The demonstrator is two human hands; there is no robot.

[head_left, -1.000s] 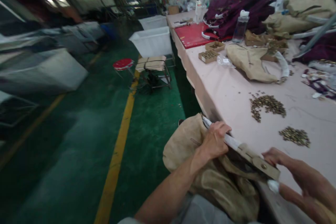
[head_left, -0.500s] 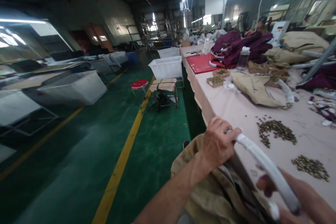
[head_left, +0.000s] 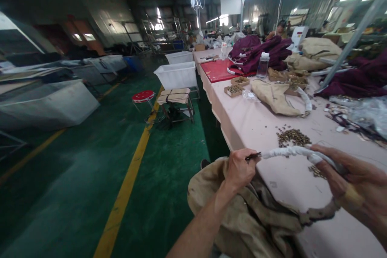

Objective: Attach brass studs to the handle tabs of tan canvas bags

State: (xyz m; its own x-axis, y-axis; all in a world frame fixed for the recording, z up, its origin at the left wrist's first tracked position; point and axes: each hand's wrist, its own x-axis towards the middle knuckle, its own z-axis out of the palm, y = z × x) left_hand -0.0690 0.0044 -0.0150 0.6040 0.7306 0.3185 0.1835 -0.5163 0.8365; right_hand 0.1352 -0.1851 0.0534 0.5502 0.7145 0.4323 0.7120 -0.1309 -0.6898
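Note:
A khaki cloth bag (head_left: 250,217) hangs and bunches at the table edge in front of me. Its handle (head_left: 287,152), wrapped in white, arches across to the right. My left hand (head_left: 242,171) is closed at the handle's left end, and a small dark pointed object (head_left: 253,156) sticks out of its fingers; its kind is unclear. Thumb and fingers of my right hand (head_left: 341,169) grip the wrapped handle farther right. Beyond the handle lies a pile of small brass-coloured metal fittings (head_left: 293,137); more fittings (head_left: 317,172) show partly behind my right hand.
On the pink-covered table (head_left: 238,117) lie another khaki bag (head_left: 273,96), boxes of fittings (head_left: 236,90), a bottle (head_left: 263,65) and purple bags (head_left: 263,50). A slanted metal pole (head_left: 347,44) rises at right. Stools (head_left: 173,96) and white bins (head_left: 177,75) stand on the green floor.
My right hand has risen and moved its hold along the wrapped handle, which now arches more level. My left hand stays at the handle's end. The view has turned slightly right.

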